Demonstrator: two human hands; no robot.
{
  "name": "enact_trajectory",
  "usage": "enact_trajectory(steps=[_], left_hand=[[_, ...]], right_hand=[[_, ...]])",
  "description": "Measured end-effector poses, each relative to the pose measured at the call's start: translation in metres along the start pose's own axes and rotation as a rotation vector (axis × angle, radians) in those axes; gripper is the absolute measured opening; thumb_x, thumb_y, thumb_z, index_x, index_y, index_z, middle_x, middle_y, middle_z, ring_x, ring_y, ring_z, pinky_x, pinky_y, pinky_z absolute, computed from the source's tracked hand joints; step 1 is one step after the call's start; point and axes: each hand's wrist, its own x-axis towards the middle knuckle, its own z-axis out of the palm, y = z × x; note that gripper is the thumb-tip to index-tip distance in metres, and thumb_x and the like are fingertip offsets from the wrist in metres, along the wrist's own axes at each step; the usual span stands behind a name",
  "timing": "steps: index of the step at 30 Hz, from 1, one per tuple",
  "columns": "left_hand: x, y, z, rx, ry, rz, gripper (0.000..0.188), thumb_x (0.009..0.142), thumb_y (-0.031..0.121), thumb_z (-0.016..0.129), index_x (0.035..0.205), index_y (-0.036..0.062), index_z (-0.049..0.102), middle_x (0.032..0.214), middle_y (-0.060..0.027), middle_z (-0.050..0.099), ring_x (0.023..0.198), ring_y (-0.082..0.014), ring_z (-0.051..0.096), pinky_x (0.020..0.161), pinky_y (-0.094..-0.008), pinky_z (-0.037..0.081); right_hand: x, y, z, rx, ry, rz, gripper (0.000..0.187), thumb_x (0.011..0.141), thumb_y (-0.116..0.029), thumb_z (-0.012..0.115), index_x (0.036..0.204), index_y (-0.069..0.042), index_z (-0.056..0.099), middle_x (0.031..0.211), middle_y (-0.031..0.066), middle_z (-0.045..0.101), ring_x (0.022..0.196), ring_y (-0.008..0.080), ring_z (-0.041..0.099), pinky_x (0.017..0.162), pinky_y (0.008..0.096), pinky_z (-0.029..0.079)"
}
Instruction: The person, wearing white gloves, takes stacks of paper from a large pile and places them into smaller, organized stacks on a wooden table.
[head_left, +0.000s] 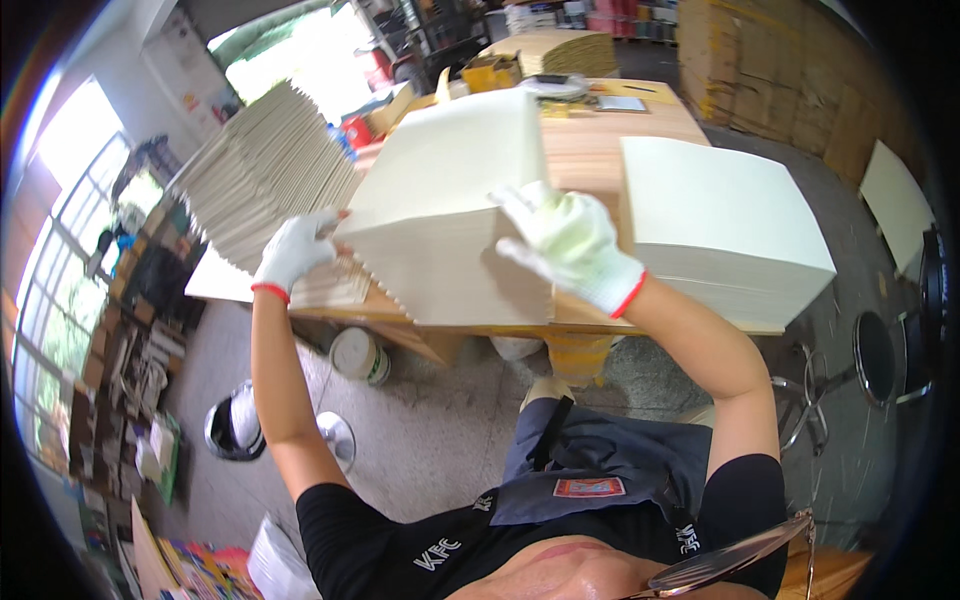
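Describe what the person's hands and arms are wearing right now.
Both the left hand and the right hand wear white knitted work gloves with red-trimmed cuffs at the wrist. The forearms are bare; short black sleeves cover the upper arms only.
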Motion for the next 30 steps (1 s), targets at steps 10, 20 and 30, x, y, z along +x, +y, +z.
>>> enact_trajectory(steps=[10,20,30], left_hand=[[0.013,0.235,0.056,0.061,0.414,0.785,0.051,0.079,0.016,0.08,0.129,0.0188,0.069,0.133,-0.0095,0.066,0.124,-0.0321,0.06,0.104,-0.0419,0.049],[0.075,0.452,0.189,-0.139,-0.019,1.186,0.035,0.089,0.02,0.071,0.123,0.0115,0.068,0.125,-0.013,0.066,0.116,-0.0341,0.061,0.099,-0.042,0.048],[0.115,0.554,0.257,-0.308,-0.389,1.038,0.039,0.09,0.007,0.057,0.127,0.0093,0.067,0.12,-0.0167,0.069,0.115,-0.0332,0.064,0.1,-0.0386,0.047]], right_hand=[[-0.123,0.118,-0.076,-0.285,0.239,-0.012,0.038,0.089,-0.035,0.068,0.123,-0.017,0.061,0.114,0.0039,0.062,0.095,0.0243,0.065,0.083,0.0396,0.053],[-0.245,0.22,-0.216,-0.537,-0.252,1.227,0.059,0.094,-0.067,0.049,0.111,-0.013,0.066,0.11,0.013,0.069,0.103,0.0312,0.068,0.084,0.0457,0.053],[-0.24,0.259,-0.214,-0.307,-0.15,0.925,0.049,0.097,-0.06,0.048,0.097,-0.013,0.062,0.099,0.0101,0.07,0.092,0.0346,0.067,0.078,0.0461,0.05]])
